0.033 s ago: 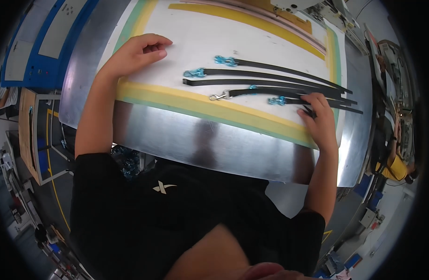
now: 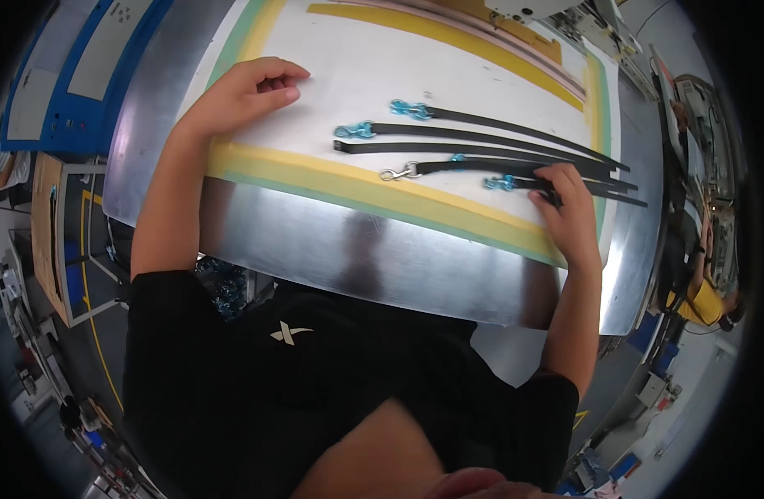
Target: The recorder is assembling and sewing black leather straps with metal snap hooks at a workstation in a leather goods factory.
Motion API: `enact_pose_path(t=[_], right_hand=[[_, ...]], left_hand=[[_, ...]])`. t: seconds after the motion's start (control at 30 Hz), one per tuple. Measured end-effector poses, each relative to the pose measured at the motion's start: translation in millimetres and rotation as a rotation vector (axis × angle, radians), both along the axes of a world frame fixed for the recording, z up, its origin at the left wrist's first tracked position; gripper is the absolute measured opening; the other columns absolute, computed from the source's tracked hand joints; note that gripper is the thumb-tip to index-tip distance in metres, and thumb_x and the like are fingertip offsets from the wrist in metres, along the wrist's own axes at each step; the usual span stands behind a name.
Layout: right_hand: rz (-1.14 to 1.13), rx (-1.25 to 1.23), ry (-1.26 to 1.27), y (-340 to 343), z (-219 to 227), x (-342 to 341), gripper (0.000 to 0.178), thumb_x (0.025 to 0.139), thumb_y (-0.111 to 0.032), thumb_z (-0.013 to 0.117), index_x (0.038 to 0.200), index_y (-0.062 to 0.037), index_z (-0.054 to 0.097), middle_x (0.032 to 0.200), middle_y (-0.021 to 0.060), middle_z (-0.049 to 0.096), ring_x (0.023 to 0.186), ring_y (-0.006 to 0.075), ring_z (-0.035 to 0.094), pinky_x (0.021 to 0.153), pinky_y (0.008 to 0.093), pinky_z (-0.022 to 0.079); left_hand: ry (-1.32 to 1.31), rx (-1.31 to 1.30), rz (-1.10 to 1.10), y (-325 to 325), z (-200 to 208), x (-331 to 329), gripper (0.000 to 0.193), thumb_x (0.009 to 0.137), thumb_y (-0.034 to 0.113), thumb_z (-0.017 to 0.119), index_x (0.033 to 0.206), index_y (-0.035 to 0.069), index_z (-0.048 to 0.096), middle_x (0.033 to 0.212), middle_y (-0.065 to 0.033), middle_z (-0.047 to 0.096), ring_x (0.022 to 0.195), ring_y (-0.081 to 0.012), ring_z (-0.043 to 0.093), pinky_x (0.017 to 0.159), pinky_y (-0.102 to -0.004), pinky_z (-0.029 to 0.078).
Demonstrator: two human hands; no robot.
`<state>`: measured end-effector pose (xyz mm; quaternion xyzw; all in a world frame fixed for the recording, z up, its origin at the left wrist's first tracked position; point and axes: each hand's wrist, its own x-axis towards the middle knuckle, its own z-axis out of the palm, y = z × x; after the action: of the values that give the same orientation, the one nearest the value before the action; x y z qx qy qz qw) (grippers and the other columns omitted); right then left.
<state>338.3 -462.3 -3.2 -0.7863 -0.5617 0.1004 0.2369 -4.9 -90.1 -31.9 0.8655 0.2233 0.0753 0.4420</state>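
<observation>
Several long black straps (image 2: pixel 482 131) lie fanned out on the white work surface, their ends converging at the right. One carries a bare silver snap hook (image 2: pixel 400 172); others end in metal hooks wrapped in blue film, such as the blue-wrapped hook (image 2: pixel 354 130). My right hand (image 2: pixel 570 212) is closed on a black strap (image 2: pixel 473 164) near the right, its fingertips partly hiding what they grip. Away at the left, my left hand (image 2: pixel 250 93) hovers over or rests on the white surface with bent fingers, thumb apart, nothing in it.
Yellow and green tape (image 2: pixel 348 191) borders the white surface, with a shiny metal table edge (image 2: pixel 315 237) nearest me. A long yellow strip (image 2: pixel 448 41) and a machine (image 2: pixel 556 17) stand at the back. A blue cabinet (image 2: pixel 74 91) is at left; a person in yellow (image 2: pixel 702 306) is far right.
The hook ends of the straps appear slightly further right, while the view itself shifts a little. Both hands keep almost the same pose, the right still on the strap.
</observation>
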Motion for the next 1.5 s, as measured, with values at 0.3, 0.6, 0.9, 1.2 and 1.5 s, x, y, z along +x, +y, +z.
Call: enact_pose_path(t=[0.3, 0.6, 0.9, 1.2, 1.5], right_hand=[[0.068, -0.072, 0.042, 15.8, -15.8, -22.7, 0.021, 0.083, -0.002, 0.078, 0.099, -0.0003, 0.065, 0.096, 0.0141, 0.064, 0.085, 0.0340, 0.068, 0.075, 0.0390, 0.054], [0.036, -0.202, -0.039, 54.0, -11.8, -65.6, 0.023, 0.083, -0.007, 0.079, 0.102, -0.0027, 0.067, 0.100, 0.0140, 0.067, 0.091, 0.0352, 0.068, 0.079, 0.0392, 0.054], [0.353, 0.134, -0.069, 125.7, 15.3, -136.7, 0.024, 0.082, -0.006, 0.080, 0.103, -0.0048, 0.068, 0.088, 0.0122, 0.071, 0.077, 0.0319, 0.070, 0.065, 0.0381, 0.055], [0.096, 0.060, -0.153, 115.6, 35.3, -77.8, 0.023, 0.079, -0.005, 0.083, 0.098, -0.0020, 0.071, 0.087, 0.0132, 0.071, 0.076, 0.0297, 0.071, 0.070, 0.0356, 0.055], [-0.055, -0.060, -0.506, 148.3, 58.7, -2.0, 0.025, 0.084, -0.010, 0.079, 0.105, -0.0019, 0.071, 0.108, 0.0139, 0.073, 0.096, 0.0361, 0.069, 0.086, 0.0402, 0.054]], left_hand=[[0.001, 0.027, -0.063, -2.8, -2.9, -4.5, 0.033, 0.097, 0.019, 0.072, 0.126, 0.002, 0.072, 0.103, -0.0048, 0.068, 0.095, -0.0134, 0.061, 0.086, -0.0280, 0.051], [0.014, 0.152, -0.263, -11.2, 2.6, -3.4, 0.033, 0.093, 0.016, 0.073, 0.122, -0.001, 0.071, 0.105, -0.0118, 0.068, 0.100, -0.0250, 0.065, 0.090, -0.0369, 0.053], [-0.087, -0.291, -0.466, -50.2, 29.8, 46.1, 0.042, 0.101, 0.034, 0.070, 0.127, 0.002, 0.067, 0.101, -0.0115, 0.068, 0.099, -0.0200, 0.067, 0.072, -0.0350, 0.059], [-0.068, -0.338, -0.357, -7.8, 23.3, 68.3, 0.025, 0.105, 0.028, 0.064, 0.106, 0.004, 0.072, 0.083, 0.0015, 0.064, 0.080, -0.0093, 0.055, 0.074, -0.0279, 0.047], [-0.026, -0.188, -0.063, 16.6, 8.1, 123.8, 0.027, 0.105, 0.028, 0.062, 0.105, 0.002, 0.071, 0.084, 0.0003, 0.062, 0.079, -0.0109, 0.051, 0.075, -0.0307, 0.046]])
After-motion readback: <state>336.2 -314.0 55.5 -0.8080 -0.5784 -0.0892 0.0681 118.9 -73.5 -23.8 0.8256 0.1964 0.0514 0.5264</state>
